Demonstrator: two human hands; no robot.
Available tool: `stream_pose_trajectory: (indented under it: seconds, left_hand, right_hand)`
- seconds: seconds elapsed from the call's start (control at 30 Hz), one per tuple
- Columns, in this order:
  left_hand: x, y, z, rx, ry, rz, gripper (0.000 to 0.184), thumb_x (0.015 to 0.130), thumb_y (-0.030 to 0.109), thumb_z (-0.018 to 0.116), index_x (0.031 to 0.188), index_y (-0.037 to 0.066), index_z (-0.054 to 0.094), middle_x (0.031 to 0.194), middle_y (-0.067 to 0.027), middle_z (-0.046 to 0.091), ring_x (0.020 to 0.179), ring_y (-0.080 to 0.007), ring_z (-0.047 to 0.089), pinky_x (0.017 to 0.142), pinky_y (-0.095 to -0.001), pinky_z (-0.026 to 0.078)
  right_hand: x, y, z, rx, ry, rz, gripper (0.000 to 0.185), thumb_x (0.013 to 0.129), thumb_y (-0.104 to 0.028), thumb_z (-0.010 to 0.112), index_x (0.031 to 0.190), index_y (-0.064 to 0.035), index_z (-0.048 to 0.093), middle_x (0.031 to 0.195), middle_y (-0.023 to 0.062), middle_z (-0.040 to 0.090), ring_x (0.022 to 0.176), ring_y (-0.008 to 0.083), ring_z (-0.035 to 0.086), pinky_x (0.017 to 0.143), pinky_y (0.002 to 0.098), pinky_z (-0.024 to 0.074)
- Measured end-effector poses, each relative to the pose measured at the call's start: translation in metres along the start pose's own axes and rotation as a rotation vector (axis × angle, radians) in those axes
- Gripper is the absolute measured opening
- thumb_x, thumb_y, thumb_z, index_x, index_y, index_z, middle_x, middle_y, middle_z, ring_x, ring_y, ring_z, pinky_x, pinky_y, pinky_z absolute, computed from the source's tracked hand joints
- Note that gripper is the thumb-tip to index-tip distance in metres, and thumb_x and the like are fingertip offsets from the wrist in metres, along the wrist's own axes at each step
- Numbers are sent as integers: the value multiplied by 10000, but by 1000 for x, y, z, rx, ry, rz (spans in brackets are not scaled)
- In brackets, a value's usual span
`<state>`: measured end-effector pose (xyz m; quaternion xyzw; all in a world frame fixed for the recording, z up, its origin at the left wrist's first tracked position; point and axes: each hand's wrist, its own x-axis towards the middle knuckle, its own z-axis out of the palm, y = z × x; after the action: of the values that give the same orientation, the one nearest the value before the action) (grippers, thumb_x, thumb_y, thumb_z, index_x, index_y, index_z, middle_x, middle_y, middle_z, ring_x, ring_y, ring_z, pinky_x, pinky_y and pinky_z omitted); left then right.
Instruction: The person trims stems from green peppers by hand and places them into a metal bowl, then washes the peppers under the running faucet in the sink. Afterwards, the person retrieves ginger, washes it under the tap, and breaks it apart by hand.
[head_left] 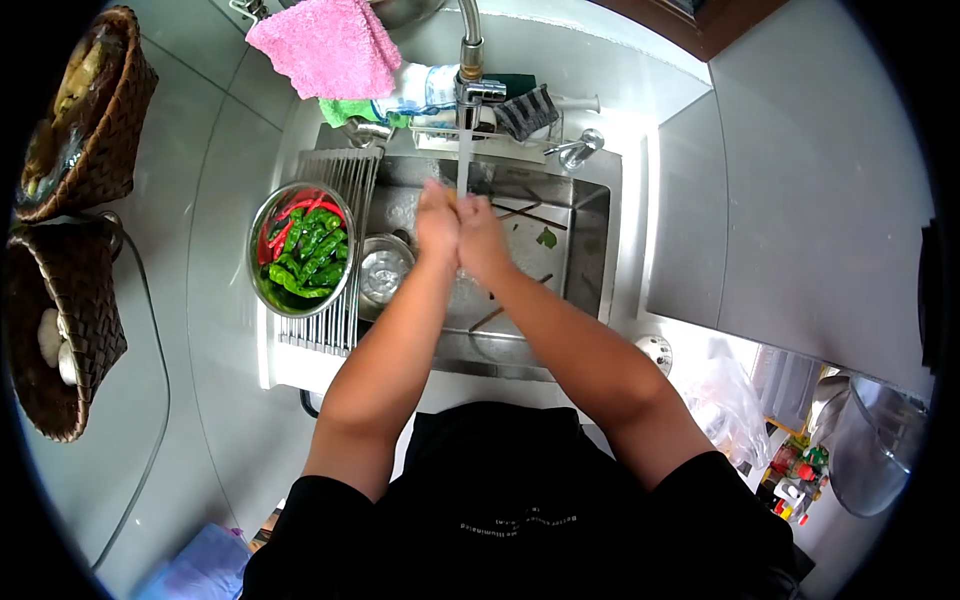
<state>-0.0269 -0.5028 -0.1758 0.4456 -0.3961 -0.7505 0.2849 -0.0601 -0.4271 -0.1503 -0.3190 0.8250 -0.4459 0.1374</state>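
My left hand (437, 222) and my right hand (481, 236) are pressed together over the sink (590, 250), right by the stream of water (464, 165) from the faucet (470, 60). Both are blurred by motion. A small yellowish-brown thing (453, 198) shows between them, too small to name, and the fingers are mostly hidden. Left of my wrists a metal bowl of water (385, 270) stands in the sink. Brown sticks (530, 215) and a green leaf scrap (546, 238) lie on the sink floor.
Green peppers (310, 255) and red peppers (277, 238) fill a steel bowl (256, 285) on the rack (330, 325) at left. Woven baskets (110, 150) are far left. A pink cloth (325, 50) hangs behind the sink; a plastic bag (730, 405) is at right.
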Motion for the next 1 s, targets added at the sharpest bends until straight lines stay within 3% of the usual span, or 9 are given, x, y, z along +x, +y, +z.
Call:
stream_pose_trajectory:
  seconds: [0.17,0.23,0.47,0.57,0.67,0.77,0.8,0.9,1.0]
  left_hand:
    - [-34,16,16,-13,-48,28,196,988,206,470,997,39,572,855,-48,597,767,-135,541,684,-282,452]
    - [-16,17,3,339,-34,66,203,989,207,465,993,34,571,831,-53,596,733,-133,536,662,-282,453]
    - [-34,25,14,-93,-122,8,207,984,220,472,1071,45,537,911,-46,577,791,-122,535,692,-260,457]
    - [-33,12,8,6,-169,12,219,988,215,455,1126,54,509,1004,-61,577,883,-127,546,739,-260,461]
    - [-22,26,4,153,-47,-12,341,1004,326,404,1029,27,566,918,-99,614,802,-171,599,671,-306,496]
    - [-11,40,3,74,-36,-147,480,1006,409,353,909,10,600,805,-112,614,661,-204,601,585,-329,503]
    - [-8,44,-1,58,-38,-187,498,1007,414,343,898,8,610,800,-108,615,672,-203,601,597,-320,501]
    - [-15,38,1,-25,-83,-179,444,1002,402,375,941,31,611,824,-70,616,713,-166,583,648,-293,494]
    - [-34,23,7,-195,-171,-92,277,976,309,493,1037,53,581,866,-43,616,775,-124,582,673,-258,485]
  right_hand:
    - [11,1,-6,422,-90,502,415,977,-326,373,1075,30,563,1060,285,593,963,408,583,839,419,453]
    - [1,-9,-1,458,-69,469,422,976,-331,372,1052,27,582,1059,284,592,961,393,591,835,411,453]
    - [9,-6,-7,444,-65,321,357,962,-281,432,1088,13,591,1042,227,616,933,293,615,808,364,465]
    - [14,-2,-16,535,-194,644,325,954,-258,455,1094,5,586,1042,206,621,846,274,621,724,364,484]
    - [-8,-21,-7,482,-24,360,324,951,-275,464,1065,0,591,1005,185,631,741,236,618,624,361,478]
    - [-13,-16,-2,724,-246,560,325,948,-284,472,1059,-1,588,984,173,634,681,204,617,584,354,469]
    - [-17,-24,-7,764,-230,509,364,959,-353,474,974,-10,594,823,47,597,599,98,494,525,259,407]
    - [-6,-26,-17,608,-120,487,356,960,-337,488,957,-1,605,789,34,591,595,88,483,508,242,397]
    - [8,12,4,445,-22,445,466,952,-412,414,968,-5,640,773,148,661,721,245,643,665,357,488]
